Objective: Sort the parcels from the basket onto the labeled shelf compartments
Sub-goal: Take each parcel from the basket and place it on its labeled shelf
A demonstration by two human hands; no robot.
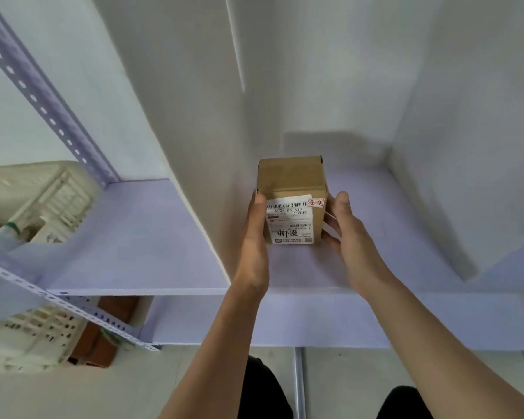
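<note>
1. Box [291,182]: brown cardboard, upright in the shelf [133,237] bay right of the white divider [176,116], near that divider and well apart from the bay's right wall.
2. I read its lower edge as meeting the lilac board, but I cannot tell whether it rests there or is carried just above it.
3. A white label [289,225] with barcodes covers the face turned to me. A small pink tag [316,203] at its upper right corner reads "2-2".
4. My left hand [254,237] grips the box's left side, thumb lying along the front left edge. The fingers are hidden behind the box.
5. My right hand [350,234] grips the right side, thumb up by the tag's corner, fingers curled in against the lower right edge.
6. Both forearms reach in over the shelf's front lip.
7. The bay left of the divider shows bare lilac board.
8. A perforated post [43,95] runs up the far left. Behind it sits a cream slatted basket [52,195], blurred, its contents unreadable.
</note>
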